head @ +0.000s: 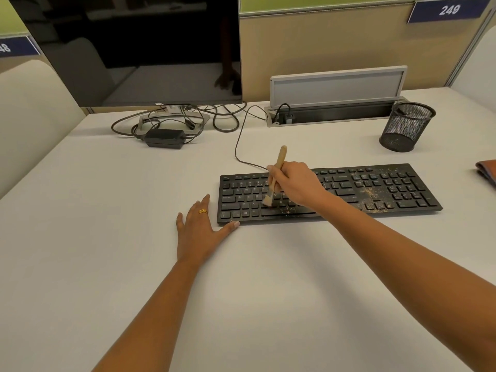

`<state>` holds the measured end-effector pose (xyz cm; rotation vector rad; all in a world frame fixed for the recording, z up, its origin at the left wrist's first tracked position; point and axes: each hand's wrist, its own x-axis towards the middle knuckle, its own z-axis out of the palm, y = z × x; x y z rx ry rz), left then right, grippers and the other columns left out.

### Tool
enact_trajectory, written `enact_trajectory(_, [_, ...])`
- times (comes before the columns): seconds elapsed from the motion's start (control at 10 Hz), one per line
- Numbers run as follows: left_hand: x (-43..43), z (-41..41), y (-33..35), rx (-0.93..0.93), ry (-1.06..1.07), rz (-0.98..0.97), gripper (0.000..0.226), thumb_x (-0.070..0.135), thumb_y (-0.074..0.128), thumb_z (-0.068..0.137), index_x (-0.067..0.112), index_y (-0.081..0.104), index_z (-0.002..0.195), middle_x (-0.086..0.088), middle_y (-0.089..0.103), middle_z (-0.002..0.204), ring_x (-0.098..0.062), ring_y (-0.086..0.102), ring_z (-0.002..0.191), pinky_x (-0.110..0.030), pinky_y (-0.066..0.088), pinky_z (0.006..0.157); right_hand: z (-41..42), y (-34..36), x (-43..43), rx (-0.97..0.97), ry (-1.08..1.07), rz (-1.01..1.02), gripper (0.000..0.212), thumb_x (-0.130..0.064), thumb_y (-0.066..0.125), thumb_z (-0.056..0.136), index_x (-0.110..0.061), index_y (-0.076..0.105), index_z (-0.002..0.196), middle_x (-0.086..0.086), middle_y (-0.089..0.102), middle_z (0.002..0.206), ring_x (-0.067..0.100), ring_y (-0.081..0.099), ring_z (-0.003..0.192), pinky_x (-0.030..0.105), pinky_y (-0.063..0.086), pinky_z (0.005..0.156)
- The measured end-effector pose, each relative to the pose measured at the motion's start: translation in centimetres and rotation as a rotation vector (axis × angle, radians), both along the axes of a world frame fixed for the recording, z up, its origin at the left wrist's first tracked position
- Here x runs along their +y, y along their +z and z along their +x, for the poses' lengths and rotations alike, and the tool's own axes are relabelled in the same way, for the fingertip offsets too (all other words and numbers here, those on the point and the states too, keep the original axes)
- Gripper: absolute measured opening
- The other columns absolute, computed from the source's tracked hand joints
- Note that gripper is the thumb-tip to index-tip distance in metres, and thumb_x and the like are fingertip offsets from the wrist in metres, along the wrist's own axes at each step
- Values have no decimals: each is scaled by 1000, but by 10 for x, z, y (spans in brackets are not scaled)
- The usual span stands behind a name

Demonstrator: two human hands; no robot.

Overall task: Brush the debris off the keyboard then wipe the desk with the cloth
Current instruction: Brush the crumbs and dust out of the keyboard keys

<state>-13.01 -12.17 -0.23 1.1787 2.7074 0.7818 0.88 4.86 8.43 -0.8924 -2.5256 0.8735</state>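
Note:
A black keyboard lies on the white desk, right of centre. Tan debris speckles its right half, and a few crumbs sit near the space bar. My right hand grips a small wooden-handled brush, whose pale bristles touch the keys in the keyboard's left-middle. My left hand lies flat on the desk with fingers spread, its thumb tip against the keyboard's front left corner. An orange-brown cloth lies folded at the right edge of the view.
A dark monitor stands at the back left, with a power brick and tangled cables under it. An open cable tray runs along the back. A black mesh pen cup stands at the back right. Partition walls enclose the desk.

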Motion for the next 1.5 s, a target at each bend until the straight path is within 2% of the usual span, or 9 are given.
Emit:
enact_trajectory(0.2, [0, 0, 0, 3, -2, -9, 96, 67, 58, 77, 17, 21, 151, -1, 29, 155, -13, 20, 144, -42, 1, 119, -2, -1, -4, -105, 37, 96, 44, -36, 31, 101, -11, 63, 83, 2, 64, 78, 21, 61, 72, 35, 49, 71])
enact_trajectory(0.3, [0, 0, 0, -1, -1, -11, 97, 67, 58, 77, 17, 21, 151, 0, 28, 155, -12, 20, 144, -42, 1, 119, -6, 0, -5, 11, 81, -29, 43, -36, 35, 100, -12, 64, 81, -1, 62, 71, 11, 55, 62, 30, 44, 65])
enact_trajectory(0.4, [0, -1, 0, 7, 3, -15, 97, 67, 58, 77, 17, 21, 150, -1, 28, 155, -13, 21, 144, -42, 1, 119, -3, -2, -6, -74, 160, -29, 42, -38, 36, 99, -15, 65, 80, -4, 61, 72, 4, 50, 58, 24, 37, 57])
enact_trajectory(0.6, [0, 0, 0, 6, -1, -19, 96, 66, 58, 78, 16, 20, 151, -1, 27, 155, -12, 18, 145, -42, 0, 119, 5, 8, 6, -302, 64, 330, 42, -38, 29, 101, -11, 59, 87, 2, 61, 78, 20, 53, 69, 30, 38, 63])
enact_trajectory(0.8, [0, 0, -1, 11, -2, -18, 96, 67, 57, 78, 16, 20, 151, 0, 28, 155, -11, 18, 145, -42, 0, 119, 4, 1, 8, -16, -63, 53, 41, -36, 37, 99, -13, 66, 81, -4, 58, 67, 9, 50, 58, 26, 40, 55])
enact_trajectory(0.9, [0, 1, 0, 9, -2, -15, 95, 66, 58, 78, 16, 20, 151, -1, 28, 155, -12, 19, 144, -42, 0, 119, 5, -6, 2, -76, -24, 76, 42, -36, 37, 100, -14, 64, 77, -2, 59, 69, 5, 45, 54, 25, 33, 51])
enact_trajectory(1.1, [1, 1, 0, 12, 1, -20, 95, 66, 58, 78, 16, 20, 151, -1, 29, 155, -12, 20, 144, -42, 1, 119, 6, 2, -2, -86, 52, 23, 41, -35, 35, 100, -18, 59, 71, -2, 63, 72, 16, 59, 68, 30, 45, 67])
enact_trajectory(1.2, [0, 1, 0, 5, 0, -9, 96, 66, 58, 78, 17, 21, 151, -1, 29, 155, -12, 19, 144, -42, 1, 119, 7, 0, -3, -32, 13, 65, 41, -37, 36, 100, -18, 58, 72, -1, 62, 72, 13, 53, 63, 27, 39, 57])
enact_trajectory(1.5, [-1, 1, 0, 12, -3, -17, 95, 66, 57, 78, 17, 21, 151, -1, 28, 155, -12, 19, 144, -42, 1, 119, 10, -4, -2, -49, 28, 75, 43, -39, 34, 99, -19, 59, 70, -4, 58, 67, 12, 51, 61, 27, 35, 55])
